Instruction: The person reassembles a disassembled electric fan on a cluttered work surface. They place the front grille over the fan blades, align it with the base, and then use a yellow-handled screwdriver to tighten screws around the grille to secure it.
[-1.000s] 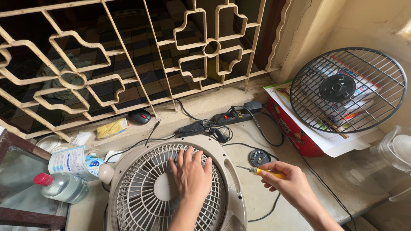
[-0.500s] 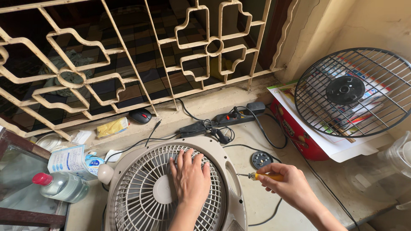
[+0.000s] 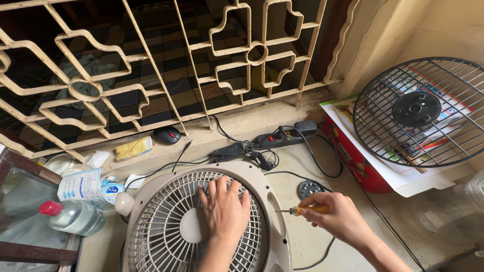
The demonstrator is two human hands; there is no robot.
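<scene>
1. Head view, lower centre of the frame: a beige box fan (image 3: 166,221) lies flat on the bench (image 3: 302,236), grille up. The left hand (image 3: 225,209) rests palm-down on the grille, fingers spread and pressing lightly, holding nothing.
2. Lower right of centre: the right hand (image 3: 339,217) pinches a screwdriver (image 3: 302,209) with a yellow handle, fingers curled round the grip, the tip pointing left at the fan's right rim.
3. Handling, as a judgement: the fan housing looks like light, stiff plastic with thin grille ribs that could flex or crack, so the solid rim is the safer place to hold. The screwdriver is slim and rigid, best gripped at the handle.
4. Right of the frame: a dark wire fan guard (image 3: 421,111) lies on papers over a red box (image 3: 355,161).
5. Centre: a power strip (image 3: 272,138) and cables; lower left, a clear bottle (image 3: 73,216) with a red cap.
</scene>
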